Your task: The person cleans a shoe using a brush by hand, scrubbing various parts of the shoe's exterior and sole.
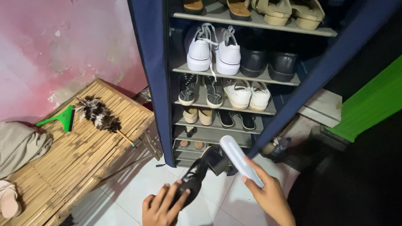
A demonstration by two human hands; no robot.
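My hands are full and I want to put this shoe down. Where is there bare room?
Bare slats on the bench between the feather duster and the cloth; also white floor tiles before the rack. Upper shelves are crowded with shoes.

Black strappy shoe point(193, 180); pale oblong brush point(239, 158) above.

1. Pretty sure anyone can tell this is my place, a home, in the corner where we keep the shoes.
2. Big giveaway: the fabric-covered shoe rack point(217, 79) with navy sides, shelves full of white sneakers point(213, 52), black shoes point(268, 60) and sandals point(289, 10).
3. Next to it is a bamboo bench point(75, 155) with a feather duster point(100, 115) and a green squeegee point(60, 119) lying on top.
4. Pink wall point(63, 46) with peeling paint and a white tiled floor point(138, 188), so just ordinary lived-in house stuff.
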